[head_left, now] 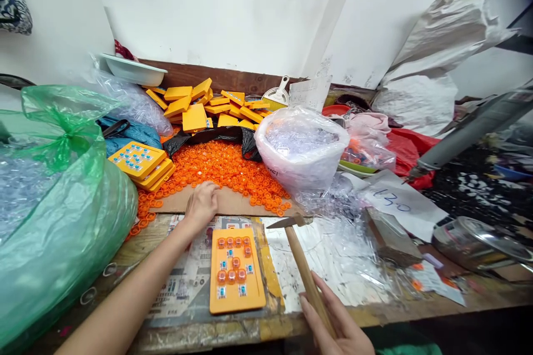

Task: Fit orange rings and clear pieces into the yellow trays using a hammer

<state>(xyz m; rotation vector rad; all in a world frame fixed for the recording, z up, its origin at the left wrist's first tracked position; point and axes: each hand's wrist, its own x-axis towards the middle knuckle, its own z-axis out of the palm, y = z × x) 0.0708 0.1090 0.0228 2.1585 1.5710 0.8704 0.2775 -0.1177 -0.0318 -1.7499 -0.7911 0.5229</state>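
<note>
- While the right hand (341, 327) grips a hammer (306, 272) by its wooden handle, the metal head points up and away, just right of the yellow board.
- The left hand (202, 202) reaches to the near edge of the heap of orange rings (225, 166), its fingers curled; whether it holds one cannot be told.
- The yellow board (240, 253) lies flat near the front edge of the counter (179, 338), between the left forearm and the hammer. Several orange-ringed pieces sit on its upper and middle parts; other spots show blue centres without orange around them.
- Beneath the near side of the heap runs a sheet of cardboard (237, 205).
- Left of the heap leans a small stack of yellow boards (137, 160); behind it, more lie in a loose pile (194, 118).
- A green bag (95, 227) bulges at the far left, while a white bag (291, 163) full of clear pieces stands right of the heap.
- A block (391, 238) rests toward the right, beside a handwritten paper (395, 205).
</note>
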